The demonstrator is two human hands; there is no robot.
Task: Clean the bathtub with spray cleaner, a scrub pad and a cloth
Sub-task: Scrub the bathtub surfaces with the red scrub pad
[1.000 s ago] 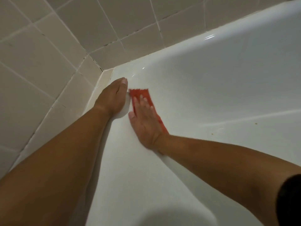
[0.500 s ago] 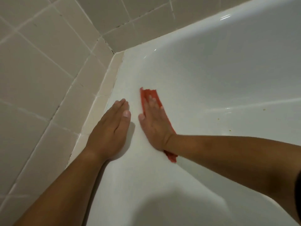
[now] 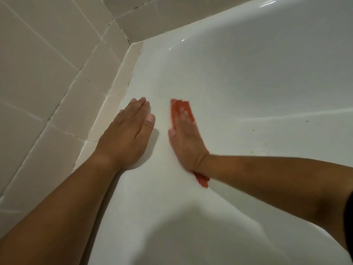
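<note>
The white bathtub [image 3: 248, 73] fills the right and the bottom of the view, its corner at top centre. My left hand [image 3: 126, 138] lies flat, palm down, on the tub's left rim with nothing in it. Just to its right, my right hand [image 3: 188, 144] presses a thin red cloth [image 3: 179, 108] flat against the tub's inner slope. The cloth sticks out beyond the fingertips and below the wrist. The right fingers are motion-blurred.
Beige wall tiles [image 3: 47, 73] with pale grout border the rim on the left and at the back. Small yellowish specks [image 3: 252, 151] dot the tub surface to the right of my right forearm. A shadow falls across the near rim.
Both hands have slid back along the left rim, away from the tub's corner and toward me. The red cloth has travelled under my right hand.
</note>
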